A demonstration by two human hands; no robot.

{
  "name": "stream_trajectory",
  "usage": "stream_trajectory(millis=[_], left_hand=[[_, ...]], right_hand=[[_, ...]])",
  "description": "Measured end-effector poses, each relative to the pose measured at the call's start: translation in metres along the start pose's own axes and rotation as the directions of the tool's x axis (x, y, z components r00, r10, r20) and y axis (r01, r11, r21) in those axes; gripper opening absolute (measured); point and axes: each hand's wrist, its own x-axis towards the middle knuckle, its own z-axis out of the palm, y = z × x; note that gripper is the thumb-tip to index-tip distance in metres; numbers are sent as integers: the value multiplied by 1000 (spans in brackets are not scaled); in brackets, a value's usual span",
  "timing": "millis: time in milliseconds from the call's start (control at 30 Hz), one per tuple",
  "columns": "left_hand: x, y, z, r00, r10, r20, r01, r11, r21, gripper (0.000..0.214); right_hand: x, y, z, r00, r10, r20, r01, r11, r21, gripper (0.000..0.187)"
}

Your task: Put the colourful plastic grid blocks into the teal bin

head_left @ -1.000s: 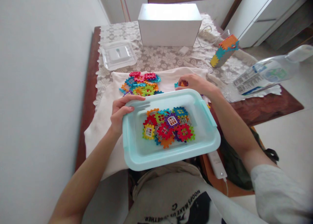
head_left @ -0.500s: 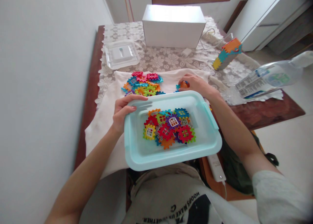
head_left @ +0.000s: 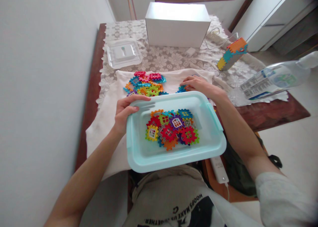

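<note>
My left hand point(head_left: 125, 112) grips the left rim of a pale turquoise bin point(head_left: 141, 154) held over my lap. In the bin lie several interlocking plastic tiles point(head_left: 171, 129) in red, purple, yellow and green, some with windows. My right hand point(head_left: 198, 84) rests on the white cloth point(head_left: 109, 111) just beyond the bin's far rim, fingers curled over a blue tile point(head_left: 182, 89). A pile of loose tiles point(head_left: 145, 84) sits on the cloth, left of that hand.
A clear lid point(head_left: 123, 53) and a white box point(head_left: 177, 23) stand farther back on the lace cloth. A built block of tiles point(head_left: 231, 53) leans at the right, near a plastic water bottle point(head_left: 273, 79). A wall runs along the left.
My right hand has lowered onto the cloth and moved slightly left, now covering the orange tile it held. The left hand and bin have stayed put.
</note>
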Motion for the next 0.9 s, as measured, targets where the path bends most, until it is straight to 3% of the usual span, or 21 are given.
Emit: stream_trajectory(millis=[267,400,600,900], left_hand=[[-1,2,1,1000,-10,-15,10,1000,18,33],[-1,2,2,1000,-16,-22,17,1000,18,32],[-1,-2,-1,1000,4,-14,-4,999,47,36],[-1,-3,-2,1000,-13,-9,13,1000,18,36]], right_hand=[[-5,-22,-16,995,-46,86,31,986,162,31],[-6,-27,-21,993,-50,104,31,983,184,38],[-6,-29,-30,986,-52,158,21,981,193,31],[-10,-27,-28,995,38,96,-50,991,127,25]])
